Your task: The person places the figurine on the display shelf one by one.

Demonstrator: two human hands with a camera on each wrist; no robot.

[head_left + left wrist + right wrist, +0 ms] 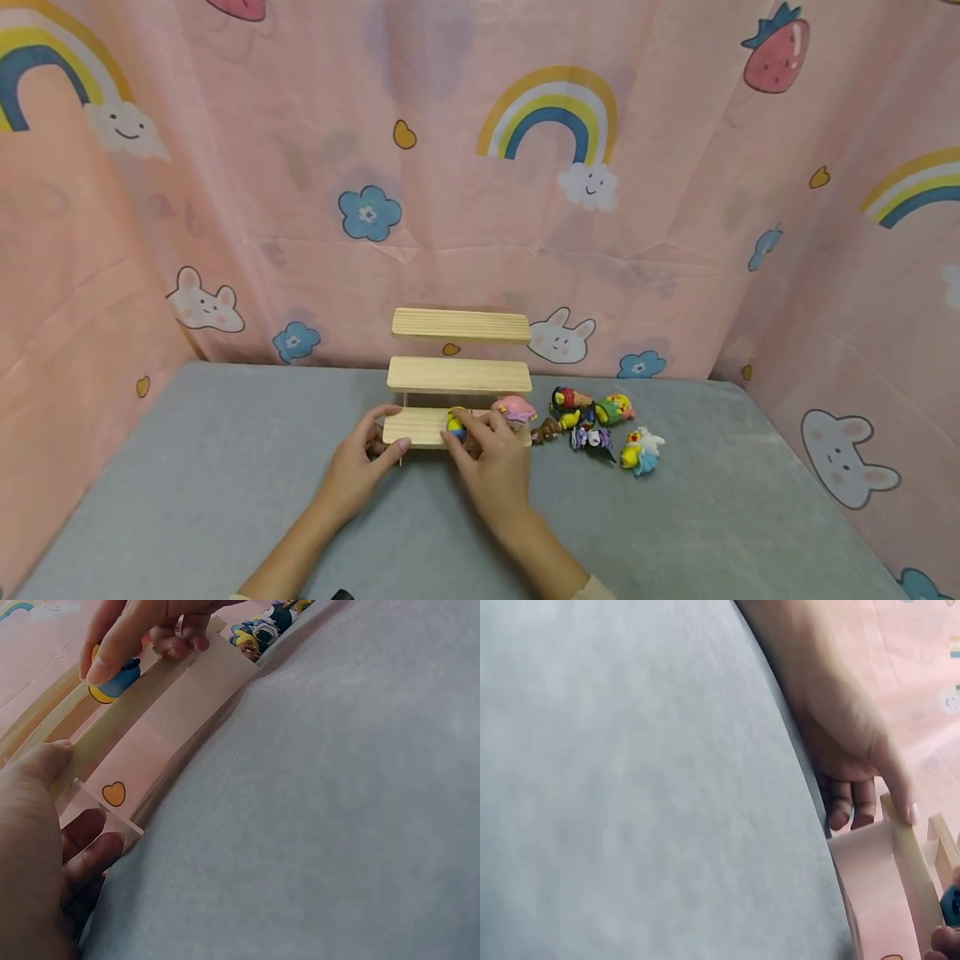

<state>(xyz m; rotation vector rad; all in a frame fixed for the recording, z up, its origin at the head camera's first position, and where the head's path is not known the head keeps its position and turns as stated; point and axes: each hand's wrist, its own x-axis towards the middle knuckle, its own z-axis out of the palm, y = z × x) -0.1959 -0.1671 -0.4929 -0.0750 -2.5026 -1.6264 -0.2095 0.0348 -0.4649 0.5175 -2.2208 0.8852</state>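
Note:
A three-tier wooden display shelf (pixel 459 375) with clear side supports stands on the table. My left hand (pixel 356 462) holds the left end of its lowest tier, thumb on the front edge and fingers curled by the clear side panel. Between the thumb and fingers of my right hand (pixel 495 467) is a small yellow-and-blue figurine (pixel 120 684), pinched at the lowest tier's middle. Whether its base rests fully on the wood is hidden by the fingers. A pink-topped figurine (pixel 514 408) is at the right end of that tier, partly behind the right hand.
Right of the shelf lie several figurines: a brown one (pixel 546 431), a purple-and-black one (pixel 591 439), a green-and-yellow one (pixel 617 407) and a yellow, white and blue one (pixel 640 452). A pink printed curtain (pixel 450 275) hangs behind the grey tabletop (pixel 247 467).

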